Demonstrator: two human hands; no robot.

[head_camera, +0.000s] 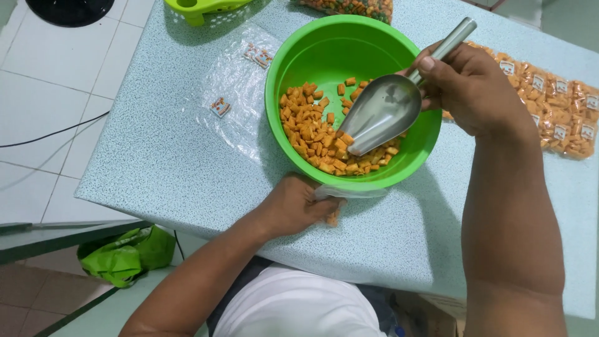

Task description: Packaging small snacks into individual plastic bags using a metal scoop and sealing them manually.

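The small clear plastic bag is pinched in the left hand right at the near rim of the green bowl. Its mouth looks narrow, so a scoopful tipped too fast would likely scatter orange snack pieces onto the speckled table. A few pieces already show in the bag just below that grip. If the pinch loosens, the bag could sag and spill.

The right hand is closed around the handle of the metal scoop, thumb on top, wrist bent inward. Forward of that grip the scoop's bowl slants down into the snacks, its tip touching the pile. The right forearm comes down steeply from the near edge; the left forearm crosses in low from the body. Filled packets lie beyond the right hand, empty bags past the left.
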